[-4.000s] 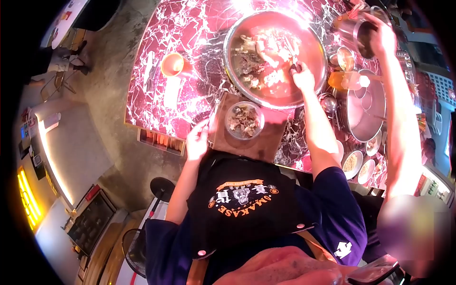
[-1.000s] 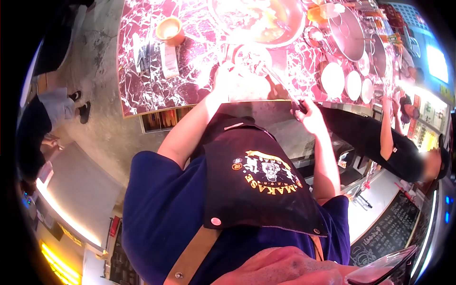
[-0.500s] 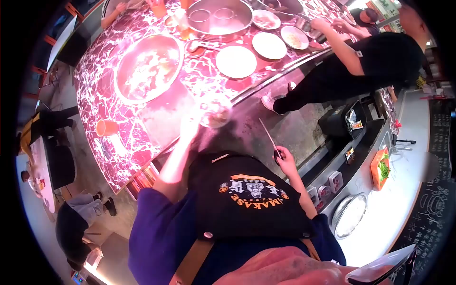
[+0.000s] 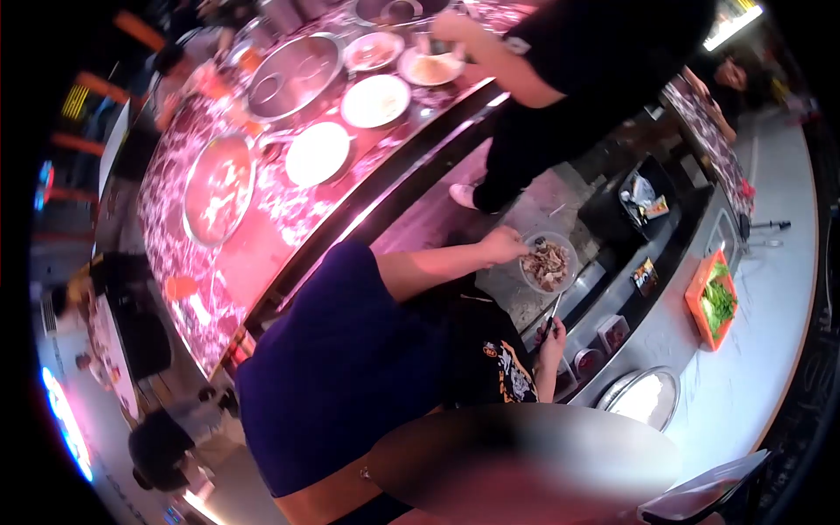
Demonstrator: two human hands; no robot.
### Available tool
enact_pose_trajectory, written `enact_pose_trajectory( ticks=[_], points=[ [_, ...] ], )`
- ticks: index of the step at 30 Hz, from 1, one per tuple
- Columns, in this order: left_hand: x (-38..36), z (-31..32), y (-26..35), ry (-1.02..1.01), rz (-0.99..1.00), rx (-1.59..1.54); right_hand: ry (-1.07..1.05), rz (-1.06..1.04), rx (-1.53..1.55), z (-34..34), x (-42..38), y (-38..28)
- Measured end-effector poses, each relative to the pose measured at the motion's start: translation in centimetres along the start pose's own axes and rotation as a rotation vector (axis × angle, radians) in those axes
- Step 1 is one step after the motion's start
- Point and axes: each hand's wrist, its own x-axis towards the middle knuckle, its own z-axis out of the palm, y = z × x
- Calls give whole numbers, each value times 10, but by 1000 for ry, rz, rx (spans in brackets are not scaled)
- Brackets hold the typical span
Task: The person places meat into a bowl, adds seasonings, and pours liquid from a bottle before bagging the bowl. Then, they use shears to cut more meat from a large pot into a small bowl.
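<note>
the left hand (image 4: pixel 506 245) carries a clear bowl (image 4: pixel 548 262) of dark chopped pieces, its fingers (image 4: pixel 518 251) curled over the rim at the bowl's 9 o'clock edge and pinching it; how the thumb sits under the rim is hidden. the bowl hangs in the air, above the grey floor between the pink marble counter (image 4: pixel 289 219) and the steel back counter (image 4: pixel 700 376), roughly level as far as can be told. the right hand (image 4: pixel 551 337) lies at about 6 o'clock from the bowl, close beneath it in the head view, fingers closed around the lower end of a pair of long tongs or chopsticks (image 4: pixel 553 313); which of the two is too small to tell. that tool's long axis runs from 6 to 12 o'clock, its free tip aimed straight at the bowl's lower edge and stopping just short of it, apart, not touching. so the bowl sits directly along the line of the tool, and the right hand is the nearer one to the bowl's open side, while the left already has hold of it. small steel containers (image 4: pixel 588 359) set in the back counter lie just at 4 o'clock from the right hand. at 10 o'clock on the marble counter stand a wide metal pan (image 4: pixel 217 188) and white plates (image 4: pixel 317 153). another person in black (image 4: pixel 577 79) stands at 12 o'clock, reaching over the counter. an orange tray of greens (image 4: pixel 713 297) rests at 3 o'clock.
</note>
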Motion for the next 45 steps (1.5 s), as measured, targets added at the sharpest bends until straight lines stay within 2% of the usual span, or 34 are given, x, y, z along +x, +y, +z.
enact_pose_trajectory(
  ticks=[4,6,8,10,12,13,14,16,17,20,21,22,23,26,27,28,29,30,33,34,36,37,38,40,41,42,43,44,45],
  points=[
    [94,61,52,-102,102,61,66,22,21,-10,59,-25],
    [138,81,89,-52,98,-25,71,30,25,-17,103,-49],
    [200,101,115,-105,89,-45,98,62,79,-21,148,-78],
    [260,122,122,-25,189,-79,91,27,95,-26,191,-108],
    [304,128,162,-49,216,-106,124,39,-10,-23,225,-156],
    [321,129,178,28,235,-145,145,42,1,-21,245,-177],
    [335,128,192,105,252,-182,102,33,11,-19,267,-196],
    [363,120,220,103,199,-222,70,23,28,-15,305,-230],
    [377,114,234,128,144,-274,24,9,-44,-12,325,-247],
    [405,86,254,240,186,-296,-113,31,-288,5,393,-313],
    [411,79,255,286,149,-317,-145,-77,-469,11,412,-338],
    [426,66,246,347,64,-342,-234,-208,-409,9,468,-317],
    [427,50,244,422,-20,-346,-300,-155,-457,21,491,-340],
    [447,12,240,636,-20,-346,-490,-146,-561,63,550,-426],
    [452,-4,249,706,-31,-354,-501,1,-676,85,554,-473],
    [454,-14,258,745,-67,-434,-621,-132,-555,97,580,-486],
    [449,6,249,790,-92,-535,-668,-194,-604,94,602,-495],
    [454,-6,250,838,-113,-560,-696,-239,-642,117,615,-519],
    [473,-38,253,1017,-130,-766,-781,-226,-760,179,638,-585],
    [478,-51,256,1063,-101,-842,-824,-216,-733,199,655,-592],
    [494,-80,241,1152,-214,-745,-863,-288,-778,244,671,-606],
    [504,-98,249,1215,-119,-793,-913,-285,-768,271,678,-616],
    [515,-123,240,1201,-201,-711,-970,-331,-754,300,681,-622],
    [535,-156,240,1295,-159,-780,-1038,-381,-787,356,682,-634],
    [552,-173,221,1306,-170,-797,-1096,-327,-755,387,695,-633],
    [571,-193,200,1325,-146,-742,-1154,-505,-758,419,716,-626],
    [583,-205,184,1342,-130,-687,-1115,-663,-951,454,722,-630],
    [589,-214,185,1349,-145,-703,-1066,-826,-1140,488,723,-640],
    [593,-224,191,1382,-138,-710,-1066,-986,-1168,522,716,-650]
  ],
)
